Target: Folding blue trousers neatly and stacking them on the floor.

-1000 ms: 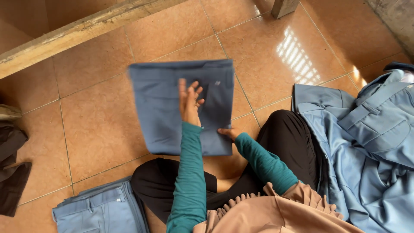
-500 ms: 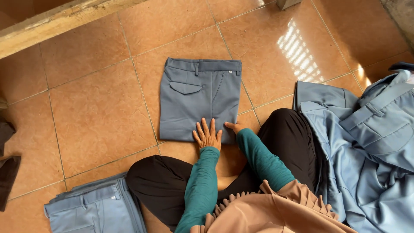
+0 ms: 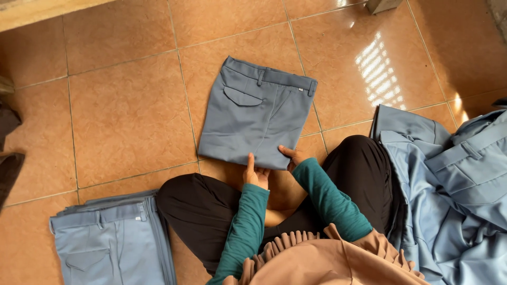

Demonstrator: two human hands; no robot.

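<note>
A folded pair of grey-blue trousers lies flat on the orange tiled floor in front of my crossed legs, waistband away from me, a flap pocket facing up. My left hand grips its near edge, thumb on top. My right hand holds the same edge a little to the right, fingers partly under the cloth. Both arms wear teal sleeves.
A stack of folded light-blue trousers sits at my lower left. A loose heap of light-blue garments lies on my right. Dark cloth shows at the left edge, a wooden beam at the top left.
The trousers, held up and folded a second ago, now lie flat on the floor. My hands have slid back from pressing the cloth to gripping its near edge; the trousers have turned slightly.
</note>
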